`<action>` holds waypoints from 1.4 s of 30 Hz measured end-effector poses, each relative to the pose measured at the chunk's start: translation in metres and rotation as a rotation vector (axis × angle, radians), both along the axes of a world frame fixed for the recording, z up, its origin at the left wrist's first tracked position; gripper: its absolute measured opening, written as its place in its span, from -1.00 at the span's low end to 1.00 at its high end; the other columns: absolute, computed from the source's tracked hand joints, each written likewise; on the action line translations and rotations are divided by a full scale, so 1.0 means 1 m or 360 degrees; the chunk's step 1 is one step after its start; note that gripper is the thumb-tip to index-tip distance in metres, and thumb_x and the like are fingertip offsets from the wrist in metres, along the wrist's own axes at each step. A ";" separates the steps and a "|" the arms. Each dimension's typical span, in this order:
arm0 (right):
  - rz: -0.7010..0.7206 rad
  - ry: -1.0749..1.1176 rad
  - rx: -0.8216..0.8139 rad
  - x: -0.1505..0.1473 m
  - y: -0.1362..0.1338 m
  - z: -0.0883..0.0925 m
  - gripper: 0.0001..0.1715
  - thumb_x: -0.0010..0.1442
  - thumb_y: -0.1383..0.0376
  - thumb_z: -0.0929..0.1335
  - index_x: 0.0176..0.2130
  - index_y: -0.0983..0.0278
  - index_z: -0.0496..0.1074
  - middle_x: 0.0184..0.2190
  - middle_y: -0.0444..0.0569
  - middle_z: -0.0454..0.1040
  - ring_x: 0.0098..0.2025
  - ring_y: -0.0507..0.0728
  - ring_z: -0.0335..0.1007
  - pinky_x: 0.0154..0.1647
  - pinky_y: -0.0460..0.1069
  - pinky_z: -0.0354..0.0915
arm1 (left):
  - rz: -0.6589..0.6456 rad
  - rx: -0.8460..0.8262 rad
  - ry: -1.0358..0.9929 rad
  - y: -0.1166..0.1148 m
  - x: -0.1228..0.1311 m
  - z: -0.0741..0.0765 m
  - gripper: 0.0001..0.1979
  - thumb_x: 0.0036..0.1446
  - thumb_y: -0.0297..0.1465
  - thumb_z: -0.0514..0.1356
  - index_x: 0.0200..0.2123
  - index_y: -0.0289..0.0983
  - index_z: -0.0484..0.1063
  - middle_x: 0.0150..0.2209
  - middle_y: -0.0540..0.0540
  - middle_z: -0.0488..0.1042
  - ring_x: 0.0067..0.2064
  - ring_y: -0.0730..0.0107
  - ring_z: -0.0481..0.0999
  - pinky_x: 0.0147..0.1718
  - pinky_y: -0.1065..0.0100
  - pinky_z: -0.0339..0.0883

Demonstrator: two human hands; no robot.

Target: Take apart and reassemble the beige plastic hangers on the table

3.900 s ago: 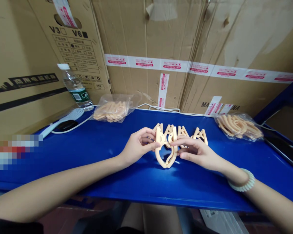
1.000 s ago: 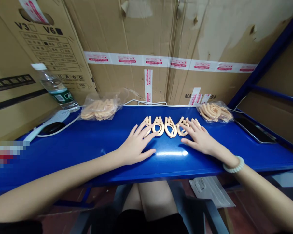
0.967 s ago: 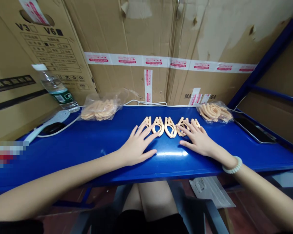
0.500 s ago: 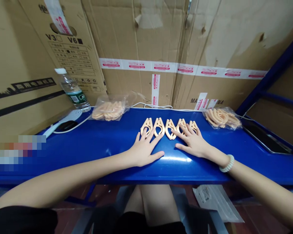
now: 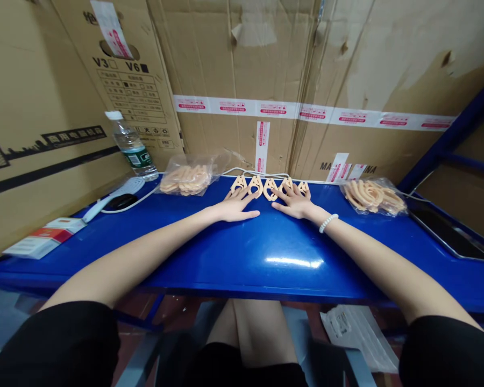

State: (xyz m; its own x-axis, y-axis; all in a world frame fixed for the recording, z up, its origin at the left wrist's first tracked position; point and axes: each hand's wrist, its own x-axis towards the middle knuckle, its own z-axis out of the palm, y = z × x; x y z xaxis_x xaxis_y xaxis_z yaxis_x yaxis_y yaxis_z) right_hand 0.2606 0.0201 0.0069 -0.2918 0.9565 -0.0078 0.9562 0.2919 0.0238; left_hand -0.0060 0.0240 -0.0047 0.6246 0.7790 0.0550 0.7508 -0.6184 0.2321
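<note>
Several beige plastic folding hangers (image 5: 270, 189), folded up, lie side by side in a row near the back edge of the blue table. My left hand (image 5: 234, 206) rests with spread fingers on the lower ends of the two leftmost ones. On the right part of the row lies my right hand (image 5: 295, 203), fingers also spread, with a pale beaded bracelet at its wrist. Its fingers partly cover the hangers under them. Neither hand is closed around anything.
Clear bags of similar beige pieces lie at the left (image 5: 187, 180) and right (image 5: 373, 196). A water bottle (image 5: 135, 150), a brush-like white item (image 5: 127, 187) and a red-white box (image 5: 46, 237) stand left. A phone or tablet (image 5: 452, 234) lies right. Cardboard (image 5: 226, 64) walls the back.
Both hands have pushed the row of hangers away from me, from mid-table to the cable along the back edge. The view has shifted slightly.
</note>
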 end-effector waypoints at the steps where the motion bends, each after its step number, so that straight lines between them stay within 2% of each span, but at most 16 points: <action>1: -0.0002 0.0000 -0.0001 -0.001 0.004 0.000 -0.10 0.28 -0.37 0.03 0.45 -0.14 -0.08 0.50 0.04 -0.19 0.48 0.55 -0.37 0.28 0.64 -0.41 | -0.0008 0.0008 -0.0010 0.005 0.000 0.000 -0.10 0.24 0.20 -0.03 0.48 -0.12 -0.16 0.50 -0.33 -0.23 0.49 -0.25 -0.23 0.34 -0.30 -0.19; 4: -0.0003 -0.0001 0.0005 -0.003 0.009 0.001 -0.09 0.28 -0.37 0.05 0.45 -0.11 -0.06 0.50 0.07 -0.18 0.48 0.55 -0.38 0.28 0.64 -0.45 | 0.0010 0.0007 -0.0016 0.011 0.000 -0.001 -0.09 0.23 0.20 -0.01 0.47 -0.15 -0.11 0.49 -0.35 -0.20 0.49 -0.23 -0.20 0.34 -0.29 -0.19; 8: 0.0001 0.0008 0.0059 -0.006 0.004 0.002 -0.12 0.35 -0.30 0.02 0.47 -0.03 -0.08 0.50 0.08 -0.21 0.50 0.49 -0.41 0.31 0.61 -0.46 | 0.0068 0.0055 -0.0010 0.000 0.002 0.001 -0.18 0.29 0.13 -0.04 0.46 -0.15 -0.07 0.49 -0.30 -0.16 0.49 -0.25 -0.20 0.32 -0.34 -0.18; 12: 0.0041 0.0029 0.0161 -0.004 -0.014 0.000 -0.15 0.42 -0.17 -0.01 0.49 0.17 -0.12 0.50 0.14 -0.22 0.51 0.42 -0.45 0.37 0.53 -0.43 | -0.0055 0.0451 0.0012 -0.017 -0.003 0.008 -0.34 0.35 -0.07 0.02 0.41 -0.21 0.08 0.47 -0.27 -0.03 0.49 -0.18 -0.14 0.37 -0.26 -0.21; 15: 0.0159 0.0065 0.0235 0.003 -0.031 -0.005 -0.15 0.42 -0.15 0.02 0.48 0.22 -0.10 0.48 0.17 -0.11 0.51 0.41 -0.39 0.40 0.48 -0.28 | -0.0153 0.0790 0.0063 -0.019 -0.013 0.016 -0.48 0.32 -0.24 0.08 0.28 -0.31 0.30 0.38 -0.33 0.20 0.45 -0.15 0.02 0.38 -0.25 -0.25; 17: 0.0206 0.0107 0.0278 0.009 -0.040 -0.008 -0.15 0.42 -0.15 0.02 0.48 0.21 -0.09 0.47 0.18 -0.06 0.50 0.42 -0.32 0.39 0.47 -0.17 | -0.0148 0.0942 0.0044 -0.015 -0.022 0.021 -0.58 0.30 -0.33 0.08 0.17 -0.34 0.42 0.30 -0.35 0.32 0.40 -0.13 0.14 0.38 -0.25 -0.25; 20: 0.0245 0.0130 0.0266 0.017 -0.046 -0.010 -0.15 0.42 -0.15 0.03 0.47 0.24 -0.07 0.45 0.23 0.02 0.49 0.42 -0.22 0.37 0.45 -0.06 | 0.0009 0.1084 -0.0119 -0.005 -0.036 0.023 -0.64 0.28 -0.39 0.08 0.07 -0.31 0.49 0.27 -0.32 0.37 0.37 -0.10 0.21 0.38 -0.27 -0.19; 24: 0.0370 0.0104 0.0293 0.026 -0.045 -0.008 -0.20 0.42 -0.14 0.07 0.44 0.20 0.03 0.43 0.22 0.07 0.48 0.43 -0.17 0.36 0.47 -0.04 | 0.0303 0.1168 -0.0298 0.006 -0.053 0.018 -0.68 0.23 -0.39 0.13 0.01 -0.26 0.53 0.39 -0.25 0.18 0.43 -0.16 0.07 0.37 -0.34 -0.18; 28: 0.0440 0.0153 0.0317 0.029 -0.045 -0.007 -0.25 0.43 -0.10 0.11 0.42 0.17 0.07 0.42 0.21 0.09 0.47 0.45 -0.15 0.35 0.50 -0.04 | 0.0407 0.1095 -0.0234 0.011 -0.063 0.009 -0.73 0.18 -0.33 0.18 -0.10 -0.25 0.58 0.43 -0.19 0.10 0.44 -0.25 0.02 0.34 -0.39 -0.15; 30: 0.0467 0.0175 0.0319 0.028 -0.047 -0.006 -0.28 0.43 -0.09 0.12 0.41 0.17 0.11 0.41 0.20 0.10 0.47 0.44 -0.15 0.35 0.50 -0.04 | 0.0466 0.1041 -0.0184 0.013 -0.064 0.006 -0.66 0.18 -0.30 0.18 -0.02 -0.28 0.55 0.42 -0.25 0.13 0.43 -0.28 0.06 0.34 -0.38 -0.12; 33: 0.0513 0.0190 0.0340 0.024 -0.050 -0.001 -0.31 0.43 -0.08 0.12 0.38 0.18 0.15 0.41 0.19 0.11 0.48 0.43 -0.17 0.37 0.49 -0.09 | 0.0532 0.0968 -0.0159 0.013 -0.062 0.006 -0.48 0.21 -0.31 0.15 0.20 -0.37 0.39 0.35 -0.36 0.26 0.40 -0.26 0.13 0.35 -0.35 -0.12; 35: 0.0504 0.0213 0.0389 0.021 -0.053 0.004 -0.33 0.43 -0.06 0.13 0.35 0.20 0.19 0.39 0.19 0.14 0.46 0.43 -0.13 0.37 0.48 -0.07 | 0.0486 0.0959 -0.0189 0.010 -0.059 0.008 -0.43 0.23 -0.33 0.12 0.28 -0.42 0.30 0.32 -0.37 0.31 0.39 -0.24 0.15 0.36 -0.33 -0.13; 37: 0.0447 0.0291 0.0479 0.020 -0.055 0.010 -0.36 0.42 -0.03 0.15 0.31 0.22 0.25 0.34 0.22 0.23 0.42 0.43 0.01 0.35 0.43 0.04 | 0.0333 0.0975 -0.0267 0.004 -0.054 0.012 -0.43 0.24 -0.37 0.11 0.30 -0.41 0.28 0.32 -0.35 0.31 0.39 -0.20 0.16 0.36 -0.30 -0.08; 42: 0.0271 0.0791 0.0756 0.025 -0.058 0.025 -0.48 0.39 0.00 0.20 0.13 0.21 0.43 0.12 0.17 0.46 0.19 0.38 0.34 0.24 0.30 0.25 | -0.0365 0.1082 -0.0548 -0.028 -0.036 0.025 -0.54 0.31 -0.49 0.06 0.25 -0.20 0.36 0.23 -0.19 0.45 0.31 0.07 0.34 0.29 -0.13 0.21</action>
